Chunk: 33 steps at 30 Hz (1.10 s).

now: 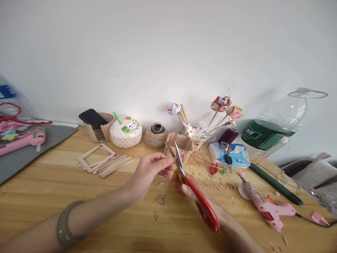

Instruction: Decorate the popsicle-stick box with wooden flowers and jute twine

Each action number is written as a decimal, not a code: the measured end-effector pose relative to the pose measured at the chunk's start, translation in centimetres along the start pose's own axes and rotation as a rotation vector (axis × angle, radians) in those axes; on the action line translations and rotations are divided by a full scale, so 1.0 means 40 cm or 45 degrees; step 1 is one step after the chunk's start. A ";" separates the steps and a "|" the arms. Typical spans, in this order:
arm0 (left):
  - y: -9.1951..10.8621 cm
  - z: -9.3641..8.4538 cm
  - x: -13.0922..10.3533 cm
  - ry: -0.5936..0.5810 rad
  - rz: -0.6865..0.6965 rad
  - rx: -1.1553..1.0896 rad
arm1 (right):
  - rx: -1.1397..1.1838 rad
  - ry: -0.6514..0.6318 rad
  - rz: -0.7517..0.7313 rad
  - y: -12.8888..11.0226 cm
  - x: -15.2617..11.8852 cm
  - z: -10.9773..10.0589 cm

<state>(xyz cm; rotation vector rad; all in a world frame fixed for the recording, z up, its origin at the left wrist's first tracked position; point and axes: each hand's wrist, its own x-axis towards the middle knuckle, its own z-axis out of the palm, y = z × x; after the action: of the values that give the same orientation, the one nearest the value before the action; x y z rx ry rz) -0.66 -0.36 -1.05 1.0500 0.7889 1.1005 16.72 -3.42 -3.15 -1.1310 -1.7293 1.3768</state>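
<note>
My right hand (186, 189) grips red-handled scissors (206, 209), their blades parted and pointing up and away from me. Beside the blades, my left hand (154, 167) pinches thumb against fingers around a small, thin, pale piece that I cannot make out. Below the hands, on the wooden table (105, 218), lie a small flower shape of looped twine (162, 200), a smaller one (159, 183) and a single curled loop (156, 215). Directly behind the scissors stands a craft-stick pot (180, 140), partly hidden by the blades.
Craft sticks (116, 164) lie left, near a phone (93, 118) in a stick holder, a coconut (126, 131) and a twine ball (156, 136). Right are scraps (214, 181), a pink glue gun (263, 203), a tissue pack (239, 154) and a large bottle (273, 130).
</note>
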 end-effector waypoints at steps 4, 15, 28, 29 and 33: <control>-0.003 0.005 -0.002 0.020 -0.012 -0.049 | 0.005 -0.007 0.050 0.000 -0.004 0.001; -0.018 0.007 -0.010 0.005 -0.019 -0.174 | 0.003 -0.034 0.048 -0.004 -0.004 0.000; 0.016 -0.016 0.013 -0.061 0.032 0.124 | -0.141 -0.006 0.049 -0.052 -0.010 -0.013; 0.018 -0.018 0.015 -0.071 0.035 0.138 | -0.143 -0.006 0.051 -0.053 -0.010 -0.013; 0.025 -0.026 0.023 -0.103 0.029 0.201 | -0.143 -0.024 0.062 -0.055 -0.010 -0.011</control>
<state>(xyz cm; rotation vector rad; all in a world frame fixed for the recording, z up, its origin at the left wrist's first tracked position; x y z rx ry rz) -1.66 0.91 -0.45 1.2312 0.8101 1.0210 16.78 -3.78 -0.91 -1.2323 -1.8224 1.3374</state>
